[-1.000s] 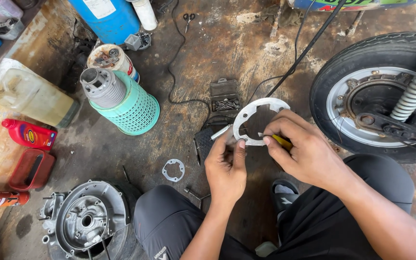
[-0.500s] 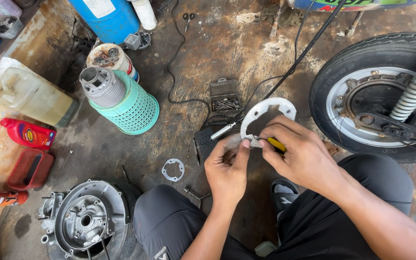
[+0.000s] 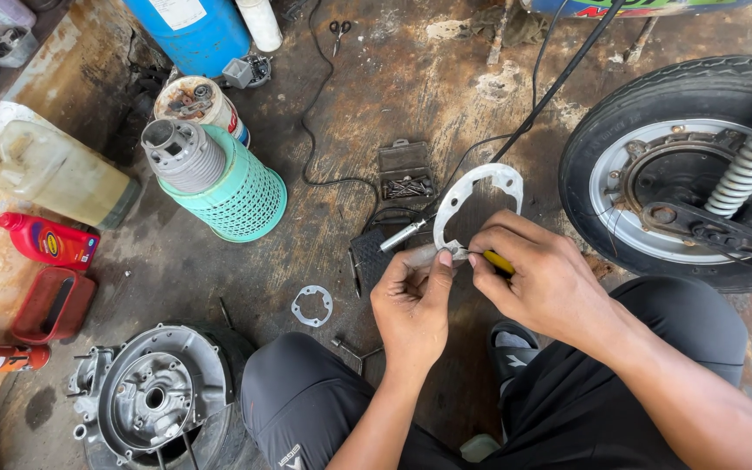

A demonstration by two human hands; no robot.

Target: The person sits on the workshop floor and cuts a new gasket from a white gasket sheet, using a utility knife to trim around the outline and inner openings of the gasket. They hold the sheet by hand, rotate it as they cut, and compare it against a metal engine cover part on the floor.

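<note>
A thin white ring-shaped gasket [image 3: 477, 193] is pinched at its lower edge by my left hand [image 3: 412, 306]. My right hand [image 3: 540, 277] grips a small tool with a yellow handle [image 3: 499, 262], its tip against the gasket where my left fingers hold it. Both hands are above my knees, over a stained concrete floor. A metal socket bit [image 3: 403, 236] lies on a dark pad just left of the gasket.
A small grey gasket [image 3: 312, 306] lies on the floor. An engine case [image 3: 150, 399] sits at lower left, a teal basket with a cylinder [image 3: 219, 183] beyond it. A scooter wheel [image 3: 681, 170] stands on the right. A red oil bottle [image 3: 47, 240], a red tray [image 3: 52, 305] and a bit case [image 3: 406, 170] lie around.
The gasket has been turned and tilted, so its open ring now stands further up and right. Both hands shifted slightly together at its lower edge.
</note>
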